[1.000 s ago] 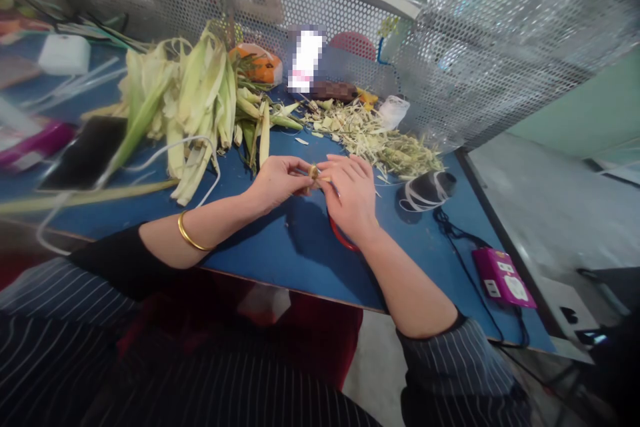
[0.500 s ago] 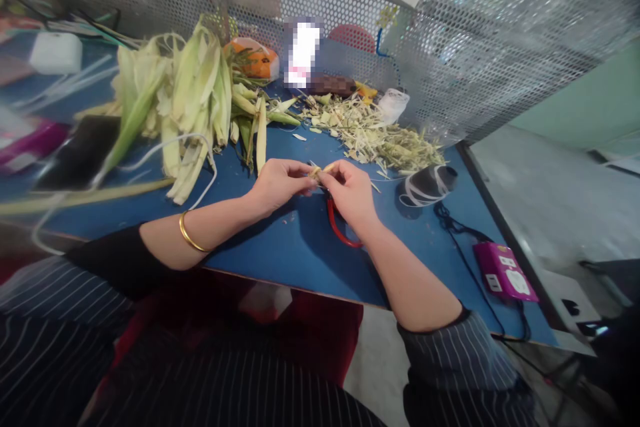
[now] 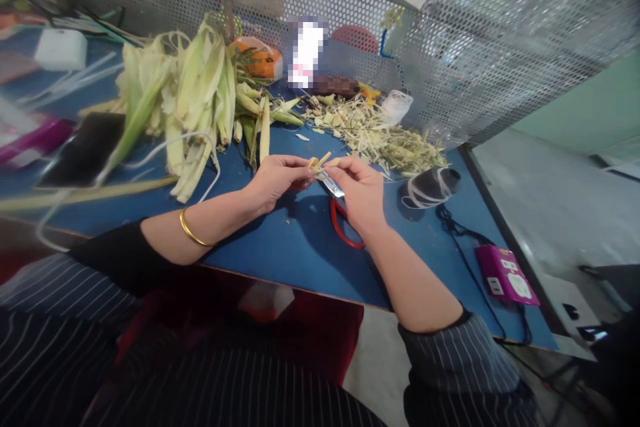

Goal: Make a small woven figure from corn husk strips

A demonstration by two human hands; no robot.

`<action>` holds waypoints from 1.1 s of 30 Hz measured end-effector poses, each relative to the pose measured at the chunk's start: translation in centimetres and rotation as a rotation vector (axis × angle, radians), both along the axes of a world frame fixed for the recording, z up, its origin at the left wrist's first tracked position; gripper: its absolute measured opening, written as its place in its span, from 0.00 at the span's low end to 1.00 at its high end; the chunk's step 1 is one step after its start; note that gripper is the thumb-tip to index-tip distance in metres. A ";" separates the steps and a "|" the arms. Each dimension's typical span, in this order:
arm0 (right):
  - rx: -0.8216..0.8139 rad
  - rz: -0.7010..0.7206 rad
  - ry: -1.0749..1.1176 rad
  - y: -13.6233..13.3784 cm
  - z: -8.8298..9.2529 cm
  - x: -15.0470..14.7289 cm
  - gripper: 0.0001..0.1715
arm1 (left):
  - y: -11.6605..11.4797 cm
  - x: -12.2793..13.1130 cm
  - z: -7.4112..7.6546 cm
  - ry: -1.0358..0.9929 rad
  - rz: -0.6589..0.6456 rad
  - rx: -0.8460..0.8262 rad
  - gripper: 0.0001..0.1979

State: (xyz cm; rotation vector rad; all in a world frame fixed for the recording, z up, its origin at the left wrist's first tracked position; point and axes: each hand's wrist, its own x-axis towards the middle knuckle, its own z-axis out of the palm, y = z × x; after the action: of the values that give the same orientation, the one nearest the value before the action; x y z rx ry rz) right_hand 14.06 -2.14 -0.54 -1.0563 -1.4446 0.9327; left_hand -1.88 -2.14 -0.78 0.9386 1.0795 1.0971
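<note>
My left hand (image 3: pixel 277 179) and my right hand (image 3: pixel 359 191) meet over the blue table (image 3: pixel 280 247), both pinched on a small pale yellow husk piece (image 3: pixel 319 163) held between their fingertips. Red-handled scissors (image 3: pixel 339 213) lie under my right hand, their blade showing just below the husk piece. A gold bangle (image 3: pixel 190 232) sits on my left wrist. A pile of green and yellow corn husks (image 3: pixel 190 93) lies beyond my left hand.
Shredded husk scraps (image 3: pixel 380 137) heap at the back right beside a spool wound with white thread (image 3: pixel 429 187). A black phone (image 3: pixel 83 150) with a white cable lies left. A pink power strip (image 3: pixel 505 273) with a black cord sits near the right edge. Perforated metal screens stand behind.
My right hand's fingers have curled from spread into a pinch on the husk piece, and the hand has shifted slightly right, uncovering the scissors' blade and handle.
</note>
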 end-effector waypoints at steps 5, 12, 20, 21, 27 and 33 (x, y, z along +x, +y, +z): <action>-0.025 0.001 -0.147 -0.5 0.3 -0.1 0.07 | -0.2 0.3 0.1 0.053 -0.001 0.042 0.09; 0.048 -0.009 -0.431 0.1 -0.1 0.6 0.11 | -0.2 0.4 -0.2 0.096 -0.016 0.070 0.10; 0.078 -0.058 -0.669 -0.1 0.0 0.7 0.11 | -0.1 0.6 -0.9 0.218 -0.042 0.190 0.09; 0.077 -0.057 -0.687 0.0 0.0 0.7 0.11 | -0.1 0.5 -1.1 0.246 -0.047 0.212 0.09; 0.103 -0.051 -0.705 -0.1 -0.2 0.7 0.10 | 0.0 0.2 -1.7 0.420 -0.073 0.359 0.07; 0.004 -0.072 -0.415 0.0 -0.7 0.6 0.11 | -0.2 0.2 -1.1 0.435 -0.096 0.364 0.12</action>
State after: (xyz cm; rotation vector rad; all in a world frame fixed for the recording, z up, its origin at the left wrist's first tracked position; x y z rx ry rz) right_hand 14.63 -2.10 -1.19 -1.3454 -1.7289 0.6823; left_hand -1.68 -2.32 -1.91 1.5563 1.1856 1.0538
